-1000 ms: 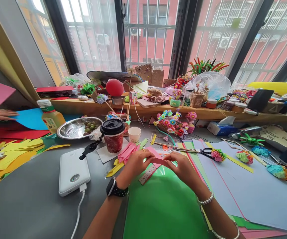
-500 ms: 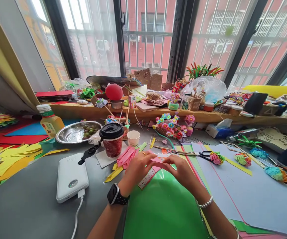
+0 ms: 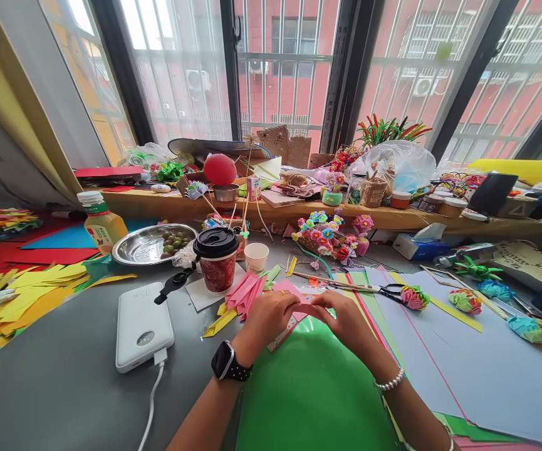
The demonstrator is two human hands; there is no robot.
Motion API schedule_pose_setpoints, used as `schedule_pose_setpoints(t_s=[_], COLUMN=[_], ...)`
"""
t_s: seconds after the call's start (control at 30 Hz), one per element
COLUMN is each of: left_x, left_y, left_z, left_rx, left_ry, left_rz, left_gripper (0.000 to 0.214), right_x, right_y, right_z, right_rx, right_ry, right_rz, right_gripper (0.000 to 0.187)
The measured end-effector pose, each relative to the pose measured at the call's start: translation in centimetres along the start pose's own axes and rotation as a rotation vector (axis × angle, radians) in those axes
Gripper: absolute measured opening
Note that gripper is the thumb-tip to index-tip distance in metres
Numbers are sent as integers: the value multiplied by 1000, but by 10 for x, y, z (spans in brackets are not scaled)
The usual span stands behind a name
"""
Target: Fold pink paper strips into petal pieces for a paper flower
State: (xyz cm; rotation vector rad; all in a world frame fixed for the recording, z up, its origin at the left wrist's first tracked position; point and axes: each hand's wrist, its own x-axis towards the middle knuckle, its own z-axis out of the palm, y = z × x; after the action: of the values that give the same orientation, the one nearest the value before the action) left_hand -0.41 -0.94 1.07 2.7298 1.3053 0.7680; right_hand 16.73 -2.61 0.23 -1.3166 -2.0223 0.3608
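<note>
1. Worktop (image 3: 78,382), grey and crowded, is spread with paper and craft pieces.
2. White sheets (image 3: 491,357) are laid at the right; they would best be kept free of creases and drag from the wrist.
3. Glossy green board (image 3: 315,391) is set at the front middle. Any crease would probably be made sharper if pressed against its flat surface than if pinched in the air.
4. Left hand (image 3: 267,316) and right hand (image 3: 344,315) are held close together over the far end of the board. In each, the fingers are curled and the thumb is brought against the fingertips, with no wide gap left; one piece of paper is gripped by both.
5. Folded pink strips (image 3: 241,294) are heaped just beyond the left hand, where they could be used as a guide for matching size.
6. Patterned strip (image 3: 281,336) is partly covered by the left hand.
7. Pink paper strip (image 3: 305,308) is held between the two sets of fingertips, its ends hidden. A fold seems to be in hand: edges should be lined up first, pull kept light and even, and the crease then run outward from the middle.
</note>
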Motion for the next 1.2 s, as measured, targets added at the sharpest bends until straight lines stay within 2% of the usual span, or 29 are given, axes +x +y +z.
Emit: schedule_pose_setpoints(t_s=[0.17, 0.47, 0.67, 0.8, 0.87, 1.0, 1.2], left_x=[-1, -1, -1, 0, 0, 0, -1], left_y=[-6, -6, -5, -1, 3, 7, -3], left_z=[-9, -7, -6, -3, -1, 0, -8], left_rx=[-11, 0, 7, -11, -28, -77, -12], left_ry=[31, 33, 12, -9, -12, -33, -6], left_rz=[-46, -60, -64, -30, -4, 27, -58], left_gripper=[15, 16, 18, 19, 20, 19, 19], right_x=[2, 4, 4, 3, 2, 0, 1], right_y=[8, 10, 17, 12, 7, 1, 1], right_z=[-7, -8, -8, -7, -5, 0, 0], right_rx=[-57, -142, -166, -110, -61, -63, -131], right_ry=[31, 34, 110, 166, 128, -46, -11], right_rz=[45, 74, 78, 47, 10, -16, 39], right_gripper=[12, 13, 15, 15, 15, 16, 13])
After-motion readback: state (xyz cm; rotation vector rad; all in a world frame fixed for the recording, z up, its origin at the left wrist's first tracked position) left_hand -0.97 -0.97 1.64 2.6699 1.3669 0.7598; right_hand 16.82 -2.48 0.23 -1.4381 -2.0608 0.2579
